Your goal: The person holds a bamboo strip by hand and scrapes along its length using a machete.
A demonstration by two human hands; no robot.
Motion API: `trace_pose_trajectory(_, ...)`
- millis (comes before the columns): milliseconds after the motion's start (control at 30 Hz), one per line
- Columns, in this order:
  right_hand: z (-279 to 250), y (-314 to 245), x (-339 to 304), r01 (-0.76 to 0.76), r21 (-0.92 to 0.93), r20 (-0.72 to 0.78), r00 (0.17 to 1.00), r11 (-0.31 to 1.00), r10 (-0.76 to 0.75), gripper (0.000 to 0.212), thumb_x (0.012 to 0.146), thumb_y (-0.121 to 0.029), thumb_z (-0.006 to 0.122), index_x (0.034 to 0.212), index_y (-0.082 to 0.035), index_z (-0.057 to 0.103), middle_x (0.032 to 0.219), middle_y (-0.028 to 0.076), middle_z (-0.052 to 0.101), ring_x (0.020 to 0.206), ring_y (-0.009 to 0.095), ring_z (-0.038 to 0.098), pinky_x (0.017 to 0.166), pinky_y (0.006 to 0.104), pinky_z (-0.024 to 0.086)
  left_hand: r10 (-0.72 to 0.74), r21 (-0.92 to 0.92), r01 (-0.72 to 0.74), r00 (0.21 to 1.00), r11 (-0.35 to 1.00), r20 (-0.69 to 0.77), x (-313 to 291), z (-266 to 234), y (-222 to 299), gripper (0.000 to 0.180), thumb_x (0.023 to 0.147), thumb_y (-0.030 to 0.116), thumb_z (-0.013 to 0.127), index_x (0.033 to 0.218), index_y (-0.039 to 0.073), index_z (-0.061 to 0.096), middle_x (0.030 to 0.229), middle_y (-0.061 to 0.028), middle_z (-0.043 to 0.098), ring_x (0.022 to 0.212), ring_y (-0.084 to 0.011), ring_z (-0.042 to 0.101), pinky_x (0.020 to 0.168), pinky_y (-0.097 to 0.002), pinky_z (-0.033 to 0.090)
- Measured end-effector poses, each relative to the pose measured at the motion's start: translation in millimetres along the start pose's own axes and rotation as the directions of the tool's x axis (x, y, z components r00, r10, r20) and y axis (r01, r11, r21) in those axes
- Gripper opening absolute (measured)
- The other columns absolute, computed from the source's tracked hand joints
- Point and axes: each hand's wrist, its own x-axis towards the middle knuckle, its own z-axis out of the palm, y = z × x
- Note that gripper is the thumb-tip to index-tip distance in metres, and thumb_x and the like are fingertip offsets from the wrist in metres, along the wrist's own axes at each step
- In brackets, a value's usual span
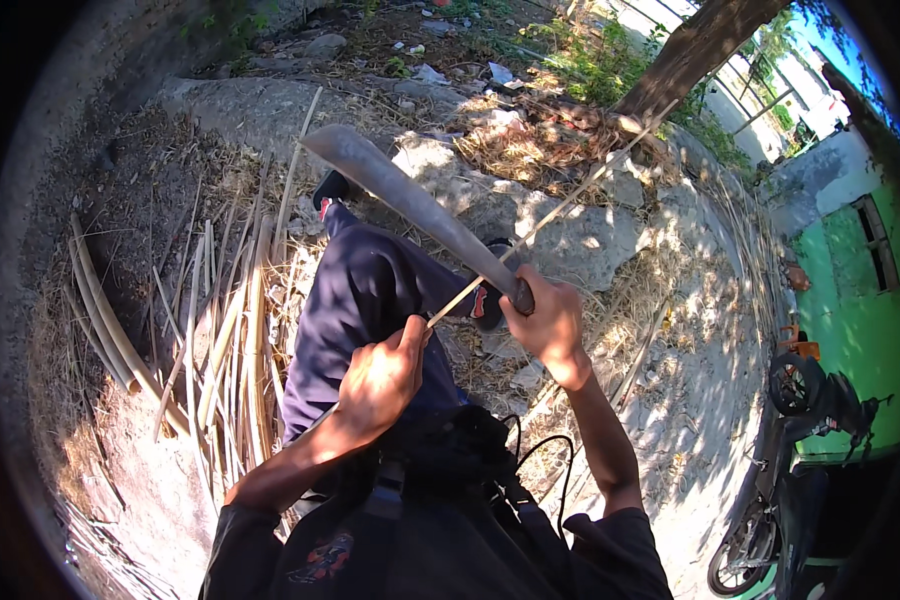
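While the right hand (548, 322) grips the machete (410, 200) with closed fingers, the left hand (380, 380) pinches a thin bamboo strip (570, 195) running far right; more split strips (225, 330) lie on the ground at left.

long grey curved steel machete blade (410, 205) | handle gripped in right fist, blade slanting up-left over the dark-trousered knee, edge meeting the strip | thin pale split bamboo strip (560, 205) | straight, long, running from the left fist up-right across the blade toward the tree trunk, held off the ground
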Motion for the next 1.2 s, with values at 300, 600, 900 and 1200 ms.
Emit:
trace_pose_trajectory(300,-15,57,28,-0.197,-0.105,-0.082,0.979,0.975,0.189,0.023,0.084,-0.022,0.08,0.092,-0.005,0.066,0.067,0.015,0.067,0.067,0.04,0.07,0.061,0.0471,0.053,-0.072,0.115,0.069,0.997,0.991,0.026,-28,-18,-6,0.011,0.106,0.013,0.057,0.103,0.007,0.048,0.08,-0.0146,0.07,0.063,-0.0407,0.068,0.05,-0.0516,0.053)
trace_pose_trajectory(600,-15,24,22,-0.499,0.643,0.166,0.831,0.58,0.531,0.025,0.103,-0.026,0.071,0.1,-0.001,0.075,0.063,-0.008,0.051,0.05,0.004,0.041,0.047,0.0272,0.03,-0.115,0.161,0.118,0.993,0.98,-0.026,-23,-18,-15,0.011,0.106,0.013,0.06,0.099,0.009,0.052,0.081,-0.0113,0.066,0.066,-0.0398,0.068,0.055,-0.0499,0.053)
trace_pose_trajectory(900,-23,1,27,-0.405,0.834,0.156,0.825,0.375,0.543,0.022,0.098,-0.019,0.079,0.107,-0.001,0.071,0.062,-0.007,0.051,0.047,0.002,0.04,0.043,0.0239,0.03,-0.08,0.063,0.08,0.997,0.995,-0.008,-13,-21,-6,0.013,0.106,0.017,0.061,0.099,0.007,0.056,0.087,-0.0151,0.065,0.077,-0.0442,0.067,0.058,-0.0523,0.052)
trace_pose_trajectory(1200,-23,-13,25,-0.39,0.895,0.223,0.812,0.218,0.539,0.022,0.097,-0.016,0.079,0.109,-0.003,0.066,0.062,-0.008,0.044,0.047,0.002,0.038,0.044,0.0234,0.028,0.092,0.046,-0.087,0.99,0.995,-0.106,15,-48,9,0.031,0.097,0.023,0.077,0.117,0.006,0.061,0.091,-0.0148,0.064,0.08,-0.0375,0.069,0.071,-0.0471,0.055)
